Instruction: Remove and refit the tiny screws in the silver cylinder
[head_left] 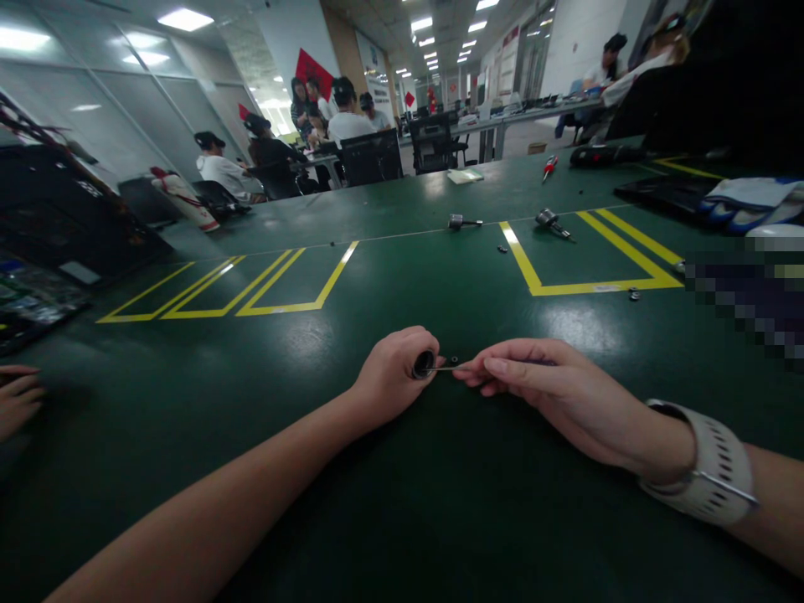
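Black cylinder (423,364) enclosed by left hand (393,377) fingers (418,339)

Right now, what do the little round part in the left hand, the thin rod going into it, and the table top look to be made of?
Round part: probably dark metal, with a dull sheen on its rim. Thin rod: likely steel, grey and glinting. Table top: a green mat, perhaps rubber or vinyl, smooth, softly reflecting the ceiling lights.

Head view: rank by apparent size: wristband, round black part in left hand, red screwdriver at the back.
1. wristband, clearly largest, though it is also closest to the camera.
2. round black part, held in the left hand.
3. red screwdriver; it looks similar in size, and it lies far off, so 2 and 3 are unsure.
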Demonstrator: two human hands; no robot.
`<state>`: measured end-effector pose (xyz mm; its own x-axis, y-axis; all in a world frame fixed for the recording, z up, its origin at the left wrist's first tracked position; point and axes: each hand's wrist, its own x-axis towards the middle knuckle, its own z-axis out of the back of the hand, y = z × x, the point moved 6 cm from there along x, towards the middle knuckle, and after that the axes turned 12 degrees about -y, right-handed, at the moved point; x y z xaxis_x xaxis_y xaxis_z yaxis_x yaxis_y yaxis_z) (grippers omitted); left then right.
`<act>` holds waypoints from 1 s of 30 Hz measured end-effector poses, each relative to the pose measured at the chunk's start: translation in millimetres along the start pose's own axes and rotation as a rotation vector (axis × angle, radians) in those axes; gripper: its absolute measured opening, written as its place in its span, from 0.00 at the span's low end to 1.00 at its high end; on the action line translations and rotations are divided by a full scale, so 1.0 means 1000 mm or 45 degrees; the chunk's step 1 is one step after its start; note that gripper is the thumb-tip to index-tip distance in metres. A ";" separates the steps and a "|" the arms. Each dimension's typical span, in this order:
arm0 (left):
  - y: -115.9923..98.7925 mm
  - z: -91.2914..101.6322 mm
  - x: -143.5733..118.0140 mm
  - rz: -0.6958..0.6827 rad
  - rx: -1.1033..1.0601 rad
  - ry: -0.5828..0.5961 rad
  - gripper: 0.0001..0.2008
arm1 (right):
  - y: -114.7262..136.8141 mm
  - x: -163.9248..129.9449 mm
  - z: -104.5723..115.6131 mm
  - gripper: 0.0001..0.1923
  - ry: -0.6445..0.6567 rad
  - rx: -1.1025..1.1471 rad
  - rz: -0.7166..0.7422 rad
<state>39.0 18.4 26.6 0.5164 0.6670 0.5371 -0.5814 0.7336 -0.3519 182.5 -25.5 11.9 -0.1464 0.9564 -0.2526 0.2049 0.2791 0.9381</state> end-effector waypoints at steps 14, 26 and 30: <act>0.008 0.003 0.000 0.125 0.139 -0.071 0.04 | 0.008 0.000 0.016 0.06 -0.244 -0.037 0.266; 0.007 0.002 0.001 0.103 0.182 -0.100 0.04 | 0.007 -0.003 0.017 0.10 -0.287 -0.505 0.379; 0.005 0.005 0.000 0.095 0.072 -0.139 0.04 | 0.009 -0.003 0.017 0.10 -0.297 -0.547 0.376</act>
<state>32.8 22.1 29.0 0.4004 0.6989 0.5926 -0.6520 0.6717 -0.3517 201.0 -24.3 16.7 0.0851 0.9958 0.0352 -0.2142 -0.0163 0.9766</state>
